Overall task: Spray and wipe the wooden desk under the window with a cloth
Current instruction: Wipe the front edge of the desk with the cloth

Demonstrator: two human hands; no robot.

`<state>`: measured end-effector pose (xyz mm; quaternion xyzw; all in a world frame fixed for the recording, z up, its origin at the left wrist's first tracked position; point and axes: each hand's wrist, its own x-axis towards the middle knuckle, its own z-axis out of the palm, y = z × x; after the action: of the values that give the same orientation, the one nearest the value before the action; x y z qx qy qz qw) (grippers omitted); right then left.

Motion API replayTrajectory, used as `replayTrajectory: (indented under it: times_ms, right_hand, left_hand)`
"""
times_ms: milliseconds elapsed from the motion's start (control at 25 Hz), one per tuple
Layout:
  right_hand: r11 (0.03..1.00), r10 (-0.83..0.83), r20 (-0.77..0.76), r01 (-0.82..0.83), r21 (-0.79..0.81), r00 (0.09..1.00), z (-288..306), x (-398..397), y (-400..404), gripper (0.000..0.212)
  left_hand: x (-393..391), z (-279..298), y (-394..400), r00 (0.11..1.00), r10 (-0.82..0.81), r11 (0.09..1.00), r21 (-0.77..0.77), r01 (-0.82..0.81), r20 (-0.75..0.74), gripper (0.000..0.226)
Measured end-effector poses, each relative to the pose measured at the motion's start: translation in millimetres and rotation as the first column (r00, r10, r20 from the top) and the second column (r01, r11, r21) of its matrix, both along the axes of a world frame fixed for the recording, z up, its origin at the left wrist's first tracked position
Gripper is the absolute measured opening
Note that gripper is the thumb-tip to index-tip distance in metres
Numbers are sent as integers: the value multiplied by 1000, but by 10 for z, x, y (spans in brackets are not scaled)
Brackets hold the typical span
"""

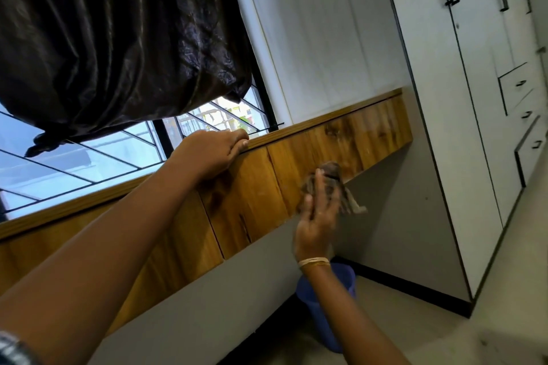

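A dark brown curtain (118,38) hangs bunched over the upper left of the tilted view, and below its hem the window (74,163) shows black diagonal bars against bright daylight. Under the window runs the wooden surface (252,195), its grained front panels slanting from the near left up to the far right, with a thin top edge along the sill. The left hand (212,154) rests on that top edge just below the window, its fingers (237,139) curled over the lip and gripping it. Further right, the right hand (315,222) presses a crumpled brown cloth (329,184) against the front panel near its lower edge; the hand and cloth are blurred, the fingers lie bent around the cloth and hold it, and a loose corner hangs off to the right. A gold bangle (314,262) circles the right wrist. Below the surface the wall is grey, and a blue bucket (323,305) stands on the pale tiled floor (444,320), partly hidden by the right forearm. To the far right a tall white wardrobe (474,98) with black handles and drawers fills the corner.
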<state>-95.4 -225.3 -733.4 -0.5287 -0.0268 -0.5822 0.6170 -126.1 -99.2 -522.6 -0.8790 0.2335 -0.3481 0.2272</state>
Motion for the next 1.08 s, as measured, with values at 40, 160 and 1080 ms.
replayTrajectory:
  times_ms: [40, 160, 1080]
  right_hand:
    - [985, 15, 91, 1, -172, 996, 24, -106, 168, 54]
    - [745, 115, 270, 96, -660, 956, -81, -150, 530, 66]
    - [794, -167, 159, 228, -563, 973, -403, 427, -18, 55]
  left_hand:
    - [23, 7, -15, 1000, 4, 1000, 2, -4, 11, 37]
    - [109, 20, -66, 999, 37, 998, -46, -38, -21, 35]
    - [524, 67, -301, 953, -5, 915, -386, -118, -303, 45]
